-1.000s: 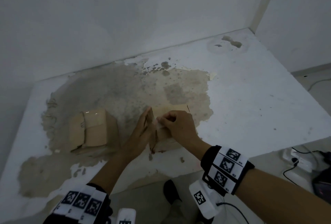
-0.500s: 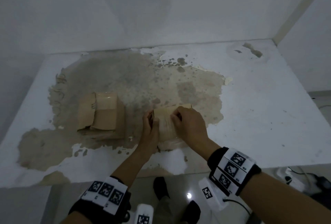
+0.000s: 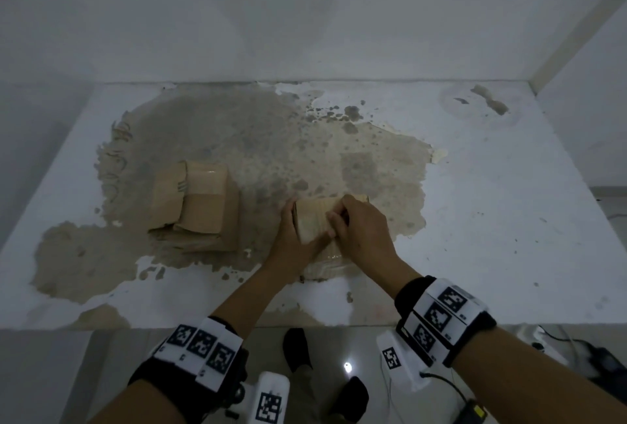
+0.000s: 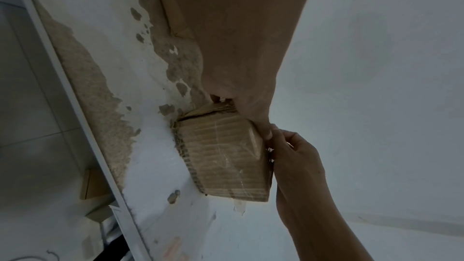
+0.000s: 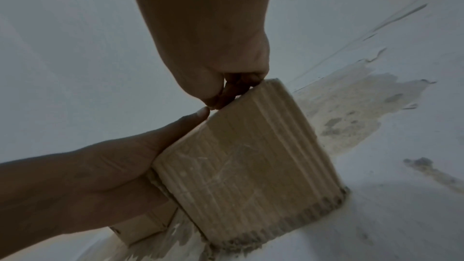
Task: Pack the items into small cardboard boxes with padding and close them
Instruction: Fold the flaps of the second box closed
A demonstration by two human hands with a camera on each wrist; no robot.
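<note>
A small taped cardboard box (image 3: 314, 225) stands on the worn patch of the white table (image 3: 509, 220). My left hand (image 3: 290, 240) lies flat against its left side with straight fingers, the thumb along the top edge; the right wrist view shows the same of this left hand (image 5: 100, 182). My right hand (image 3: 359, 230) rests on the box top with curled fingers pinching its near edge (image 5: 226, 94). Clear tape shines on the box (image 4: 226, 156) beside the right hand (image 4: 296, 154). What is inside is hidden.
A second, larger cardboard box (image 3: 200, 206) sits shut and taped a hand's width to the left. Walls close the table at the back and right. Shoes (image 3: 298, 349) and cables (image 3: 576, 349) are on the floor past the near edge.
The view has swung to face the table squarely. My left hand has come down flat against the box's side, and my right hand has settled lower on the box top.
</note>
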